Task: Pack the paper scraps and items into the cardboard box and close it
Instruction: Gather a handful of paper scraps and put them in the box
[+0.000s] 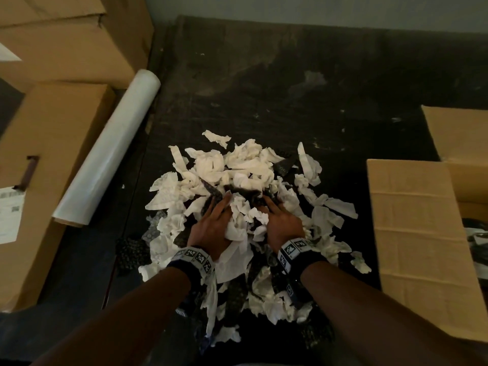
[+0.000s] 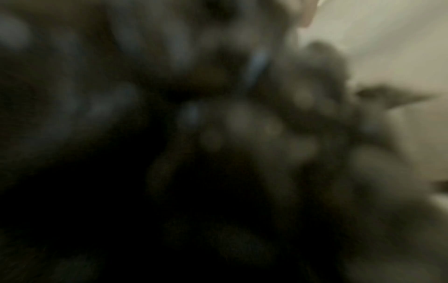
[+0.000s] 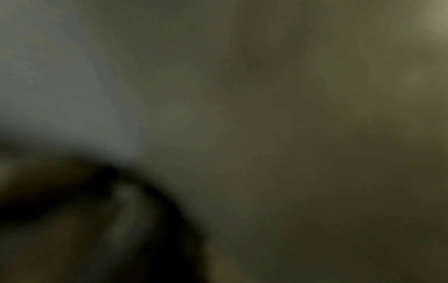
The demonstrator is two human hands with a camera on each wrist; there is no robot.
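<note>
A heap of torn white paper scraps (image 1: pixel 237 170), mixed with dark patterned pieces, lies on the dark floor in the head view. Both hands are pushed into the heap's near middle, palms facing each other, with a clump of white scraps (image 1: pixel 244 220) between them. The left hand (image 1: pixel 214 220) lies with its fingers straight on the scraps. On the other side of the clump, the right hand (image 1: pixel 280 220) has straight fingers dug into the pile. At the right stands the open cardboard box (image 1: pixel 412 233), its flap spread toward the heap. Both wrist views are dark and blurred.
A roll of clear plastic film (image 1: pixel 111 149) lies at an angle left of the heap. Closed cardboard boxes (image 1: pixel 52 167) stand along the left side, and a larger box (image 1: pixel 66 35) at the back left. Bare dark floor (image 1: pixel 290 88) stretches beyond the heap to the wall.
</note>
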